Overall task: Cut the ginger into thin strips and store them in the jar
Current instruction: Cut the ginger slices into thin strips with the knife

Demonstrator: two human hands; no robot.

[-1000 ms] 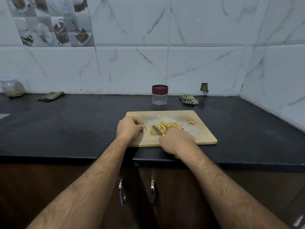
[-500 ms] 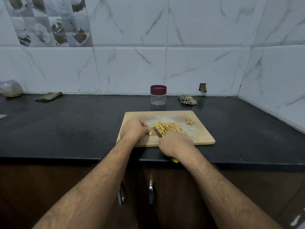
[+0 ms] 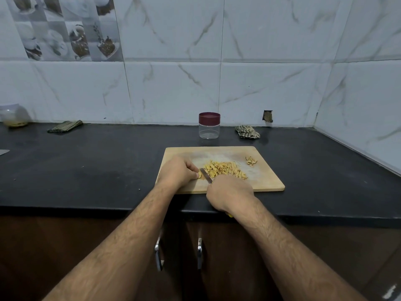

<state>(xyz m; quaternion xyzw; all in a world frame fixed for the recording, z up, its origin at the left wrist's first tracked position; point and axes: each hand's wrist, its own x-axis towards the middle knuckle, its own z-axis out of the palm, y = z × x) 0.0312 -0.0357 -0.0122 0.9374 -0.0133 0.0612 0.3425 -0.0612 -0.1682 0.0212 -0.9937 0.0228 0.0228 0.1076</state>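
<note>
A wooden cutting board (image 3: 267, 181) lies on the black counter. A heap of thin yellow ginger strips (image 3: 223, 169) sits in its middle. My left hand (image 3: 178, 171) pinches a small ginger piece (image 3: 199, 175) with curled fingers at the board's left. My right hand (image 3: 230, 191) grips a knife (image 3: 206, 175) whose blade slants beside that piece; the yellow handle end peeks out below my wrist. A clear jar (image 3: 209, 126) with a maroon lid on stands behind the board.
A small pile of ginger peel (image 3: 251, 161) lies at the board's right. A crumpled checked cloth (image 3: 247, 131) sits right of the jar, a folded cloth (image 3: 65, 126) and a cloudy container (image 3: 14, 115) at the far left by the wall. Cabinet handles (image 3: 158, 255) below.
The knife blade has shifted slightly left, close against the piece in my left hand. My left hand stays on the small ginger piece; the head view has drifted a little.
</note>
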